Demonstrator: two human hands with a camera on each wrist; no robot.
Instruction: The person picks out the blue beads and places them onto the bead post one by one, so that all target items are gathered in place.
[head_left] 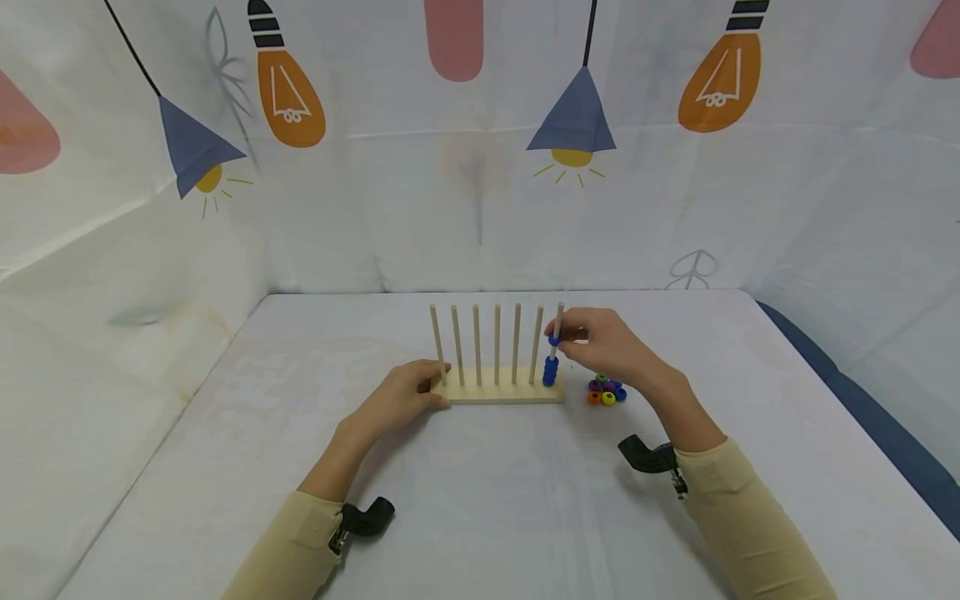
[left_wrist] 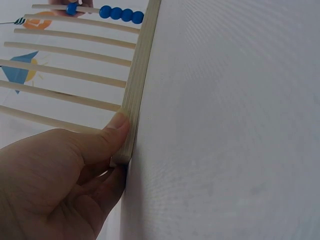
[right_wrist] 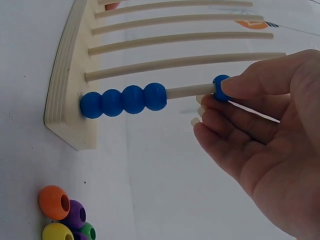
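A pale wooden base [head_left: 495,393] with several upright pegs [head_left: 497,342] stands on the table. My left hand [head_left: 401,396] grips its left end, the thumb on the front edge in the left wrist view. At the far right peg, my right hand [right_wrist: 270,125] pinches a blue bead [right_wrist: 221,88] between thumb and fingers; the peg runs through the bead, partway up. Lower on that same peg, several blue beads [right_wrist: 133,99] sit stacked against the base. The other pegs carry no beads.
Right of the base lies a small cluster of loose beads, among them an orange bead [right_wrist: 54,202], a yellow bead [head_left: 608,398] and purple ones. The white table [head_left: 480,500] meets a printed cloth wall [head_left: 480,208] at the back.
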